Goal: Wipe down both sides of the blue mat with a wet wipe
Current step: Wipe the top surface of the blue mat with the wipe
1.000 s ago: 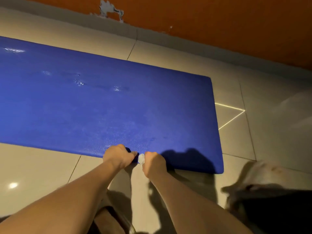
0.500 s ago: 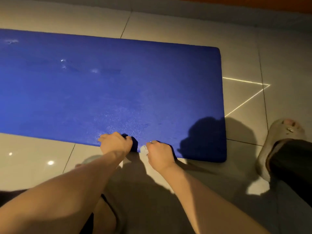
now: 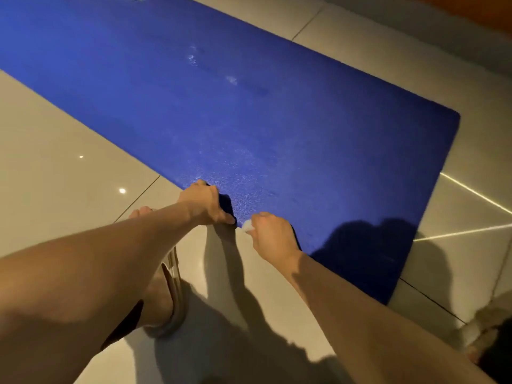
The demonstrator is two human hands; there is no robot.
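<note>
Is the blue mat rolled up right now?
No, the mat lies spread out flat on the tiled floor.

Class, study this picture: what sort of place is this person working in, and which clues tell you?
Probably a room indoors, perhaps in a home: a glossy tiled floor reflecting lights, an orange wall at the far side, and a blue mat spread on the tiles.
</note>
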